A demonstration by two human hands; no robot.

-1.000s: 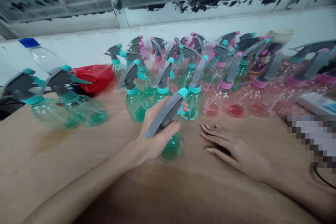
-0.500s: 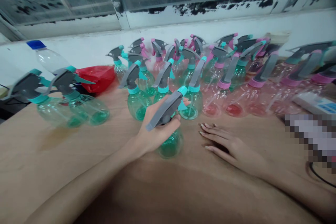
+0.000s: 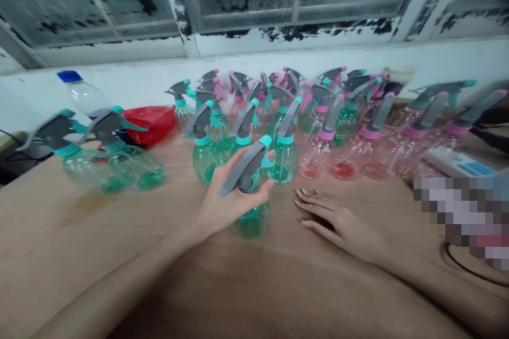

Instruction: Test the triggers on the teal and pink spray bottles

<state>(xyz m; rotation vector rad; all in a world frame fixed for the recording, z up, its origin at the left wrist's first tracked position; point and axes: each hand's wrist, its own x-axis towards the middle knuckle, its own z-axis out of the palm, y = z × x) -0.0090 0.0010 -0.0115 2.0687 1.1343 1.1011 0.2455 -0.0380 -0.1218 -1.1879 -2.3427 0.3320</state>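
Note:
My left hand point(image 3: 228, 204) is around the neck of a green spray bottle point(image 3: 251, 222) with a grey trigger head and turquoise nozzle. The bottle stands upright on the wooden table point(image 3: 191, 286). Its neck sits between my thumb, which is stretched out, and the fingers, partly hidden behind the head. My right hand point(image 3: 332, 220) lies palm down on the table to the right, fingers spread and holding nothing. Just beyond the held bottle stand several green spray bottles, the closest being one with a turquoise collar point(image 3: 287, 161).
Rows of pink spray bottles point(image 3: 348, 161) stand at the right. Two green bottles point(image 3: 137, 169) are at the left, near a red plastic bag point(image 3: 151, 124) and a clear bottle with a blue cap point(image 3: 81, 92). A white box point(image 3: 457, 161) and a black cable point(image 3: 457, 257) lie at the right.
My left thumb has straightened out from its bent position around the bottle's neck. The bottle stays in the same place on the table. The view has turned slightly; my right hand remains flat.

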